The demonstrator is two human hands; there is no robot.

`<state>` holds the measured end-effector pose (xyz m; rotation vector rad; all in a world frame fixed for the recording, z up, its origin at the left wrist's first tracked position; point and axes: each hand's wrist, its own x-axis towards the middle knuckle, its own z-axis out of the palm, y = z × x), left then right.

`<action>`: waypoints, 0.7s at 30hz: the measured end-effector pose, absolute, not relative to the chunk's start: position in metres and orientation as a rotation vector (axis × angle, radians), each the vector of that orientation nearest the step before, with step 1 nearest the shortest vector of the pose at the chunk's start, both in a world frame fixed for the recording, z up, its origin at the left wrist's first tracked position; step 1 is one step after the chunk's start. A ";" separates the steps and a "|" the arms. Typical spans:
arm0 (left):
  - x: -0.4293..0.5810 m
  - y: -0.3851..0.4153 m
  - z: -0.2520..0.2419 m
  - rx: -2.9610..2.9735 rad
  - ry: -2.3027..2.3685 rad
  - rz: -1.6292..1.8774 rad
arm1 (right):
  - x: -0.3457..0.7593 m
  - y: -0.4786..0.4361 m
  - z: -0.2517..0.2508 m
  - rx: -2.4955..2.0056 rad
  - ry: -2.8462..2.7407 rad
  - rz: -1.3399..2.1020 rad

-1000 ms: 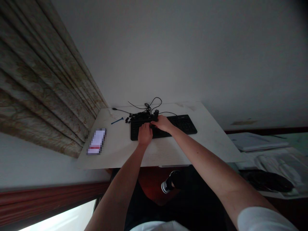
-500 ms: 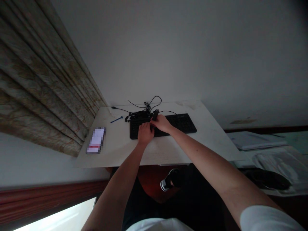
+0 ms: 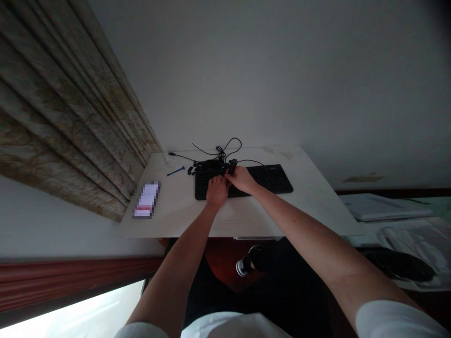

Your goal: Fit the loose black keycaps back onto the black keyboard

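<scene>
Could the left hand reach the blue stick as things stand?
Likely yes: the blue stick lies uncovered on the table, left of the keyboard. Small black parts sit near its right end, but the left hand could probably pass over them.

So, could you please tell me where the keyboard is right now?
In the head view, the black keyboard lies on the white table beneath the left hand and right hand, right of the phone and below the looped cable.
</scene>
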<state>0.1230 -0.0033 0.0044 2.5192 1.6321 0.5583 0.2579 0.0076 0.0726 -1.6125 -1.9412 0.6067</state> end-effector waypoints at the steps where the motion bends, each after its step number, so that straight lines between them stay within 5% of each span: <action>1: 0.123 -0.003 0.004 2.524 1.624 0.581 | 0.258 0.007 0.073 -1.615 -1.957 0.594; 12: 0.122 -0.002 0.007 2.480 1.526 0.639 | 0.261 0.039 0.132 -1.601 -1.943 0.573; 21: 0.119 -0.005 -0.001 2.358 1.508 0.873 | 0.348 0.012 0.059 -1.612 -1.232 0.599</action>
